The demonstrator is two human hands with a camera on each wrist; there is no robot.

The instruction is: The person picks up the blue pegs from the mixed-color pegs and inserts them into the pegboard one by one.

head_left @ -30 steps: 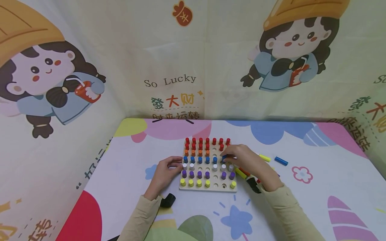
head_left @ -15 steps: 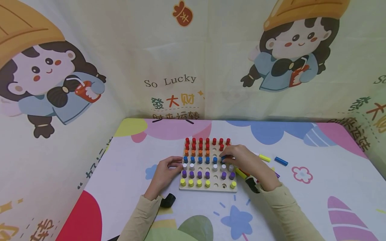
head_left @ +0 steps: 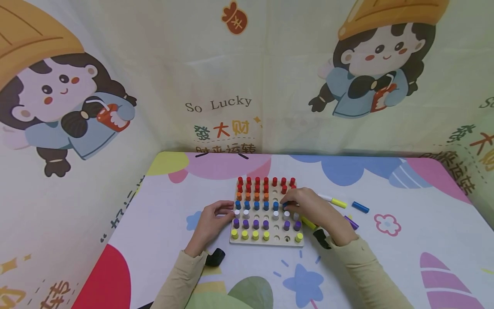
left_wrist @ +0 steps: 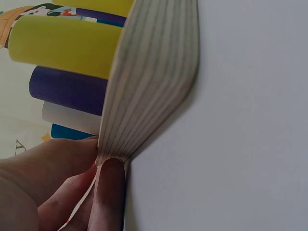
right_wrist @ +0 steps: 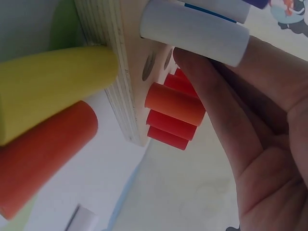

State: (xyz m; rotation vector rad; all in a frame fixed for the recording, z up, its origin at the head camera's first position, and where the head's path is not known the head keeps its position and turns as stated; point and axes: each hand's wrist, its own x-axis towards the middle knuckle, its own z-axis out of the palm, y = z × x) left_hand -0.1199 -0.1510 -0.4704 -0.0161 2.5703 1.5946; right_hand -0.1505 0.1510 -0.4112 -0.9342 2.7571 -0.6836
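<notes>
A wooden pegboard (head_left: pixel 266 243) lies on the table with rows of red, orange, blue, white, purple and yellow pegs upright in its holes. My right hand (head_left: pixel 313 210) is over its right side, fingertips and thumb pinching a blue peg (head_left: pixel 284 206) in the blue row. In the right wrist view the fingers reach behind a white peg (right_wrist: pixel 195 31), which hides the held peg; an orange peg (right_wrist: pixel 175 104) stands nearby. At the left edge, my left hand (head_left: pixel 210 223) holds the board, its thumb and fingertip against the board's layered side (left_wrist: pixel 149 57) in the left wrist view.
To the board's right lie loose pegs: a yellow peg (head_left: pixel 338 203), a blue peg (head_left: pixel 360 207), a purple peg (head_left: pixel 351 222) and another yellow peg (head_left: pixel 308 222) close beside the board. A patterned cloth wall (head_left: pixel 285 128) rises behind the table. Black wrist devices (head_left: pixel 215 257) sit by the sleeves.
My right hand and forearm have shifted slightly left, still at the blue peg, uncovering more of the loose purple and white pegs. The left hand and the board stay in place.
</notes>
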